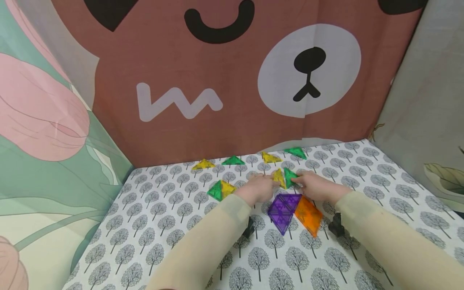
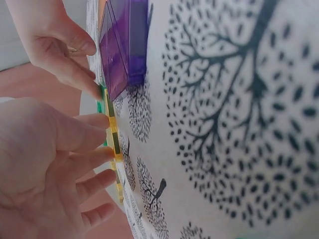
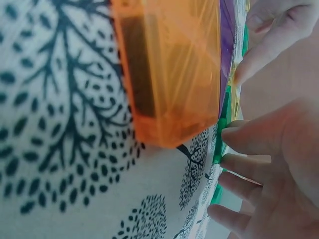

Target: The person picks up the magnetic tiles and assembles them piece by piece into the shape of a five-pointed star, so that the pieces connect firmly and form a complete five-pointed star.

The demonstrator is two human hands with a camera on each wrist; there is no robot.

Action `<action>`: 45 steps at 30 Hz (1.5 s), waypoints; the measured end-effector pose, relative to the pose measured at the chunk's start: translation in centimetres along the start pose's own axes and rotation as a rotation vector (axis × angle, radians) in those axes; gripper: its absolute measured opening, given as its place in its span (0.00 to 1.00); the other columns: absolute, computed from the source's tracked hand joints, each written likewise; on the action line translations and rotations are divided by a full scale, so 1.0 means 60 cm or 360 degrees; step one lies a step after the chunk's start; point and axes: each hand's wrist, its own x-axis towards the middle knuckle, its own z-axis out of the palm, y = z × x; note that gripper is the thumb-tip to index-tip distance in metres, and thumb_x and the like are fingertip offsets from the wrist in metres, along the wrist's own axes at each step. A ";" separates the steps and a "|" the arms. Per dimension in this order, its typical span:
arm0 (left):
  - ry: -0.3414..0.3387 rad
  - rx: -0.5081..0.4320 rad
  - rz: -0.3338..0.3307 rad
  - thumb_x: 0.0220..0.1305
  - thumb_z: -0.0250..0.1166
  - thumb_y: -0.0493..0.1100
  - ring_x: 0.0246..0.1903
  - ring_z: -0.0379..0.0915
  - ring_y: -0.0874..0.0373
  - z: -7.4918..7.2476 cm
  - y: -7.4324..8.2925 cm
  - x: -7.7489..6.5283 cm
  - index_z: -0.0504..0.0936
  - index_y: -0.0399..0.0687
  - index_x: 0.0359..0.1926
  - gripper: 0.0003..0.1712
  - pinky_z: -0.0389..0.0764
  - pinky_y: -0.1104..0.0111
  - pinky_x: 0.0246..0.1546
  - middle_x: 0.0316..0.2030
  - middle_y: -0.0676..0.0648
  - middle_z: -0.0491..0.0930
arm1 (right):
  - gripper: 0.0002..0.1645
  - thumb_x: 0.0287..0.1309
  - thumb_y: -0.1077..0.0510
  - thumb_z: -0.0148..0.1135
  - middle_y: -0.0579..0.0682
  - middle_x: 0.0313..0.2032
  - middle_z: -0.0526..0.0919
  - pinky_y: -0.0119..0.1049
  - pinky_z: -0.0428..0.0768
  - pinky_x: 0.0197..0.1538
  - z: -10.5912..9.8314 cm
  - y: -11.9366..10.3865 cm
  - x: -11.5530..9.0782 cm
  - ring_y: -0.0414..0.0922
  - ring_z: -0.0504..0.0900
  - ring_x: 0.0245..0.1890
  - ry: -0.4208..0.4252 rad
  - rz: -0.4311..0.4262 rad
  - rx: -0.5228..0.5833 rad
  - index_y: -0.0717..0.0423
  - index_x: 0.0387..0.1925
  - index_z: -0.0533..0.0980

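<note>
My left hand (image 1: 262, 187) touches a yellow triangular tile (image 1: 278, 178) with its fingertips; the other fingers spread loosely in the left wrist view. My right hand (image 1: 314, 186) comes from the other side, its fingertips on a green triangular tile (image 1: 290, 177). These two translucent tiles lie side by side on the cloth. Just nearer to me, a purple tile shape (image 1: 283, 211) lies against an orange tile (image 1: 309, 215). In the right wrist view the orange tile (image 3: 172, 69) looks thick and stands in front of the green one.
Along the back lie a yellow triangle (image 1: 204, 164), a green triangle (image 1: 233, 160), another yellow triangle (image 1: 270, 157) and another green triangle (image 1: 296, 152). Left of my left hand a green and yellow pair (image 1: 215, 191) sits together. A bear-print curtain (image 1: 232, 133) rises behind the tree-patterned cloth (image 1: 159, 233).
</note>
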 end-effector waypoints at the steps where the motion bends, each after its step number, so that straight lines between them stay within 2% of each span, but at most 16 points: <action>1: -0.0002 -0.0004 0.0006 0.74 0.48 0.37 0.74 0.44 0.49 0.000 -0.001 -0.001 0.65 0.70 0.72 0.31 0.43 0.53 0.73 0.75 0.54 0.54 | 0.28 0.63 0.70 0.57 0.74 0.66 0.62 0.64 0.64 0.64 0.001 -0.001 0.001 0.71 0.60 0.65 0.0011 -0.0019 -0.0028 0.67 0.65 0.69; 5: 0.0004 -0.0024 0.0013 0.77 0.46 0.42 0.74 0.43 0.48 0.002 -0.005 -0.004 0.65 0.70 0.72 0.27 0.43 0.52 0.73 0.75 0.53 0.53 | 0.28 0.64 0.69 0.59 0.73 0.65 0.64 0.63 0.66 0.63 0.002 -0.008 0.004 0.70 0.62 0.64 0.0025 -0.0043 -0.0109 0.65 0.65 0.70; 13: 0.0032 -0.0054 -0.0013 0.75 0.47 0.39 0.74 0.44 0.50 0.004 -0.014 -0.013 0.66 0.69 0.72 0.29 0.43 0.54 0.74 0.75 0.54 0.53 | 0.28 0.66 0.67 0.58 0.73 0.65 0.63 0.64 0.65 0.64 0.002 -0.024 0.009 0.70 0.61 0.65 -0.0026 -0.0033 -0.0173 0.64 0.66 0.70; 26: 0.0035 -0.0096 -0.0052 0.70 0.51 0.36 0.74 0.42 0.48 0.002 -0.031 -0.024 0.68 0.69 0.70 0.32 0.41 0.54 0.74 0.75 0.54 0.53 | 0.26 0.64 0.70 0.55 0.73 0.64 0.66 0.64 0.64 0.65 0.001 -0.043 0.023 0.70 0.62 0.65 -0.0027 -0.0087 -0.0205 0.65 0.64 0.71; 29: 0.0061 -0.0122 -0.0051 0.69 0.53 0.36 0.74 0.44 0.48 0.002 -0.036 -0.024 0.69 0.68 0.70 0.32 0.42 0.54 0.74 0.75 0.53 0.54 | 0.26 0.63 0.72 0.53 0.72 0.60 0.70 0.62 0.68 0.63 -0.003 -0.047 0.031 0.68 0.67 0.62 -0.0051 -0.0116 -0.0178 0.67 0.63 0.72; 30: 0.0070 -0.0129 -0.0052 0.69 0.54 0.36 0.74 0.44 0.48 0.002 -0.038 -0.024 0.69 0.68 0.70 0.32 0.42 0.53 0.74 0.75 0.53 0.55 | 0.25 0.63 0.72 0.53 0.70 0.58 0.73 0.60 0.72 0.60 -0.006 -0.049 0.034 0.66 0.71 0.58 -0.0071 -0.0135 -0.0174 0.68 0.62 0.72; 34: 0.0105 -0.0150 -0.0026 0.74 0.51 0.40 0.73 0.47 0.49 0.001 -0.044 -0.019 0.70 0.66 0.69 0.27 0.45 0.52 0.73 0.74 0.51 0.56 | 0.25 0.60 0.75 0.53 0.65 0.52 0.79 0.53 0.79 0.54 -0.021 -0.053 0.055 0.62 0.77 0.53 -0.0191 -0.0151 -0.0163 0.69 0.60 0.75; 36: 0.0117 -0.0200 -0.0014 0.76 0.50 0.42 0.73 0.47 0.50 -0.001 -0.048 -0.018 0.70 0.66 0.70 0.25 0.47 0.52 0.73 0.74 0.51 0.56 | 0.26 0.58 0.76 0.52 0.65 0.53 0.79 0.51 0.79 0.53 -0.030 -0.058 0.069 0.62 0.76 0.55 -0.0247 -0.0119 -0.0159 0.68 0.59 0.75; 40: 0.0155 -0.0279 -0.0013 0.75 0.48 0.40 0.74 0.44 0.50 -0.017 -0.062 -0.023 0.64 0.64 0.74 0.29 0.47 0.50 0.72 0.75 0.49 0.53 | 0.29 0.62 0.75 0.46 0.69 0.64 0.69 0.59 0.68 0.64 -0.047 -0.078 0.098 0.67 0.62 0.67 -0.0231 -0.0046 -0.0165 0.66 0.64 0.71; 43: 0.0207 -0.0283 -0.0119 0.74 0.49 0.39 0.74 0.43 0.50 -0.037 -0.087 -0.034 0.62 0.65 0.75 0.31 0.45 0.50 0.73 0.75 0.50 0.53 | 0.29 0.67 0.70 0.48 0.72 0.69 0.58 0.63 0.58 0.68 -0.050 -0.100 0.123 0.69 0.53 0.70 -0.0166 -0.0049 -0.0203 0.64 0.69 0.66; 45: 0.0251 -0.0255 -0.0234 0.73 0.50 0.40 0.74 0.44 0.50 -0.049 -0.114 -0.043 0.62 0.65 0.75 0.32 0.46 0.49 0.73 0.75 0.49 0.54 | 0.32 0.66 0.69 0.49 0.71 0.71 0.55 0.63 0.55 0.69 -0.045 -0.114 0.141 0.68 0.50 0.71 -0.0148 -0.0056 -0.0188 0.63 0.71 0.63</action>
